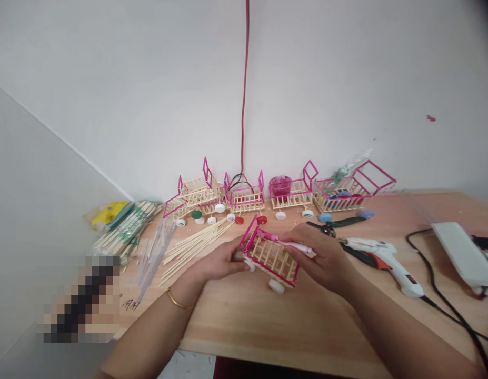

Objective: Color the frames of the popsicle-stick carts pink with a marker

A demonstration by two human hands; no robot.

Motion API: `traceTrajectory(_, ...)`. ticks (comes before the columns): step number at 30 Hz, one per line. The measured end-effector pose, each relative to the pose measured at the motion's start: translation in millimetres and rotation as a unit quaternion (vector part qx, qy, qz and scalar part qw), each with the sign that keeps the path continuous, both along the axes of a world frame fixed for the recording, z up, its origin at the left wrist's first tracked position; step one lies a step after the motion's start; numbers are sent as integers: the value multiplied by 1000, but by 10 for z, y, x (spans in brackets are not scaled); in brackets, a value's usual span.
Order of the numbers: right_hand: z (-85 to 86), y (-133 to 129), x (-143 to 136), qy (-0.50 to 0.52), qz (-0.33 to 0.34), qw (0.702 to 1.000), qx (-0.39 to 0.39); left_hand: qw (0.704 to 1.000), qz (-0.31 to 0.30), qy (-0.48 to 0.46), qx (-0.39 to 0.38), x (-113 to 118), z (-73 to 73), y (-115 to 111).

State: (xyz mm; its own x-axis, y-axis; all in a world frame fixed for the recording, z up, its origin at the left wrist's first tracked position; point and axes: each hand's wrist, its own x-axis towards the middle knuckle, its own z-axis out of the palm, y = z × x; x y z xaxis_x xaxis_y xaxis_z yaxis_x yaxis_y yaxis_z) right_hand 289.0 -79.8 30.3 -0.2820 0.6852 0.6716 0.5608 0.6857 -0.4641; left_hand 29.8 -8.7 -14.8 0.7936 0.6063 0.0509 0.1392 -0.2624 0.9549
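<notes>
A small cart of pale sticks (272,258) with pink-painted rims and white cap wheels is tilted above the wooden table. My left hand (220,259) grips its left end near a wheel. My right hand (320,255) holds a brush with a pale pink handle (299,246), its pink tip at the cart's upper left edge. Part of the right hand's fingers is hidden behind the cart and handle.
Several similar carts, one (291,200) bearing a pink cup (280,185), line the wall. Loose sticks (196,247) and bagged sticks (127,226) lie left. Right are a glue gun (394,263), pliers (326,229), a white box (465,255) and cables on the table (244,321).
</notes>
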Motion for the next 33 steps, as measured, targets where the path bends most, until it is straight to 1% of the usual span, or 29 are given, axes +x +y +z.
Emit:
traceTrajectory(10, -13, 9, 1, -5, 5, 1000, 7, 1000, 4, 10, -4, 1, 22, -12)
traceTrajectory(18, 37, -16, -14, -5, 43, 999, 11, 1000, 0, 9, -13, 3, 9, -7)
traceTrajectory(22, 32, -20, -9, 14, 43, 999, 5, 999, -8, 17, -26, -4, 7, -3)
traceTrajectory(26, 26, -23, -14, 14, 34, 999, -7, 998, -17, 20, -60, -8, -9, -2)
traceTrajectory(29, 28, -28, -24, 10, 50, 999, -10, 997, -20, 9, -78, -9, -23, -3)
traceTrajectory(33, 30, -41, -25, 20, 58, 998, -15, 997, -18, 8, -73, -12, -32, 0)
